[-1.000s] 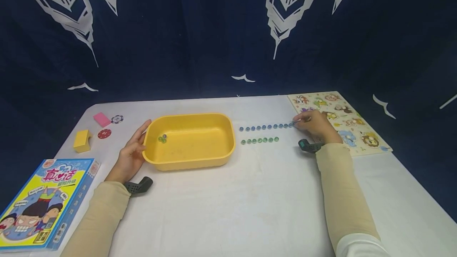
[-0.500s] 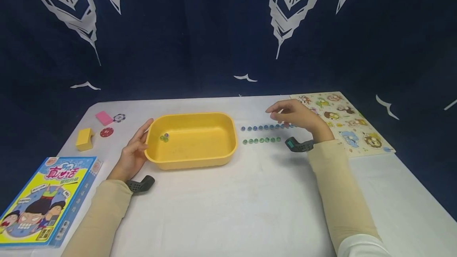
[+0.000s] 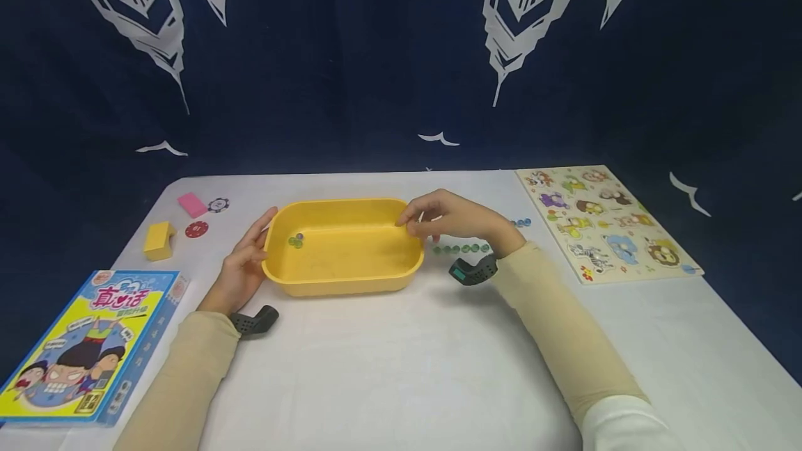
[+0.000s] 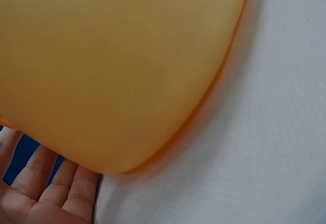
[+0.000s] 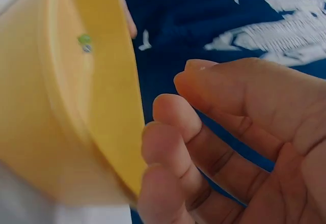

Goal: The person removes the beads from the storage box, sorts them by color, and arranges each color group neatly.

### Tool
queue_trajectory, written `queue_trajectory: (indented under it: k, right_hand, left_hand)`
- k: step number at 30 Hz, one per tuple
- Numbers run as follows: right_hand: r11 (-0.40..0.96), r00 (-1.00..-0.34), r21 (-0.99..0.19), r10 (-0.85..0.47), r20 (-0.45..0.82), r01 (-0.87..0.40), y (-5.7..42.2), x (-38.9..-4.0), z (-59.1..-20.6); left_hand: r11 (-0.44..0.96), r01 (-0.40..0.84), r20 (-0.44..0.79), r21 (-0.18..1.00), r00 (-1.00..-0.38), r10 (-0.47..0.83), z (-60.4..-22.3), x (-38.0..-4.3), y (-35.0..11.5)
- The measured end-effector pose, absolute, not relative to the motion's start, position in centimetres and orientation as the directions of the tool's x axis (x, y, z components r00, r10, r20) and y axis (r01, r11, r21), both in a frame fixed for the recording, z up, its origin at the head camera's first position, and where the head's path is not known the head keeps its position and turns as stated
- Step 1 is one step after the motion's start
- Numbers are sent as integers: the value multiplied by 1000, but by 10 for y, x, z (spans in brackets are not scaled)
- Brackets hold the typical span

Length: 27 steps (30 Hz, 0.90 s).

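Observation:
The yellow plastic basin stands in the middle of the table with a few small glass marbles, green and bluish, at its left end. My left hand rests against the basin's left side; in the left wrist view its fingers lie along the wall. Over the right rim hovers my right hand, fingers loosely bent, with nothing between thumb and fingertips in the right wrist view. Beneath it runs a row of green marbles. A row of blue marbles is mostly hidden behind that hand.
An animal sticker board lies at the back right. On the left are a boxed card game, a yellow block, a pink piece, a red chip and a black-and-white chip. A dark curtain hangs behind.
My right hand has left the far end of the blue marble row and moved left to the basin's right rim. My left hand stays at the basin's left side.

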State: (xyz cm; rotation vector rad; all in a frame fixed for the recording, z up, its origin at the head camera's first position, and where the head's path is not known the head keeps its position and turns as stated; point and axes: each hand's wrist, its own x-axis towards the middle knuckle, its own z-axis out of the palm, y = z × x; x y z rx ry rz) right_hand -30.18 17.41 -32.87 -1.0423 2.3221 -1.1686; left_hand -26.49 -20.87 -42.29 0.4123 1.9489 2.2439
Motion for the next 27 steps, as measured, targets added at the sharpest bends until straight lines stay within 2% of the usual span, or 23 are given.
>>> queue_trajectory:
  k: [12, 16, 20, 27]
  right_hand:
    - [358, -480, -714, -876, -35, -601, 125, -318, -336]
    - [431, -433, -663, -884, -174, -612, 115, -315, -339]
    - [532, -425, -586, -845, -324, -612, 104, -312, -341]
    - [593, -395, -498, -800, -451, -633, 92, -309, -349]
  left_hand:
    - [-165, 71, 117, 984, -950, 290, -423, -266, -210]
    - [-148, 74, 114, 986, -952, 286, -422, -266, -208]
    - [-140, 74, 111, 987, -954, 277, -422, -266, -208]
    - [-138, 67, 104, 988, -955, 279, -423, -266, -208]
